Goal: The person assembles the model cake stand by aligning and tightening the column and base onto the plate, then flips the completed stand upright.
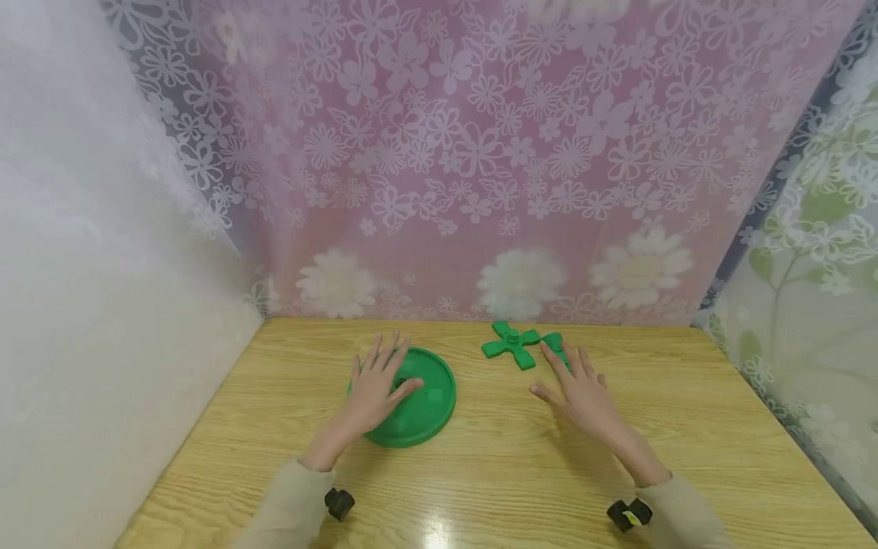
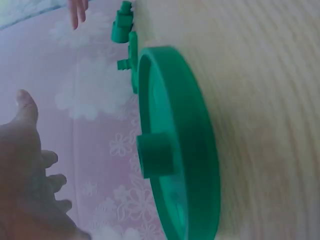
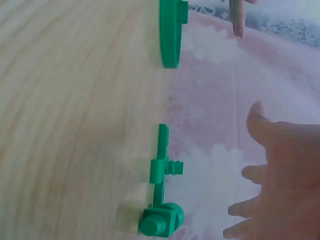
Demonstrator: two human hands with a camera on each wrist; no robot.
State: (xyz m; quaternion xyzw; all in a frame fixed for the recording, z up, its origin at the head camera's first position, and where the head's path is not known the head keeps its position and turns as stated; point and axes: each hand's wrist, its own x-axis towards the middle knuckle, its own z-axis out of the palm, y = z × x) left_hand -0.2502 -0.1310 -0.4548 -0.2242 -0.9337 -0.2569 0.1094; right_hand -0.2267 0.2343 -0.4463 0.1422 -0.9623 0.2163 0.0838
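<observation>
The green disc (image 1: 420, 416) lies flat on the table (image 1: 494, 473), and it should handle as light, stiff plastic — smooth enough to slide, unlikely to break — with its raised rim or central hub (image 2: 156, 156) the likeliest hold. The left hand (image 1: 370, 395) hovers over the disc, fingers spread, gripping nothing; the right hand (image 1: 583, 393), also empty with fingers apart, hangs to the disc's right, near a small green block (image 1: 552, 341). Between block and disc, closer to the block, lies a green cross (image 1: 512, 340), probably best pinched by an arm. Beneath the disc runs pale wood grain; beyond it hangs a pink floral curtain (image 1: 439, 152), with whitish cloth (image 1: 123, 244) off to its left.
</observation>
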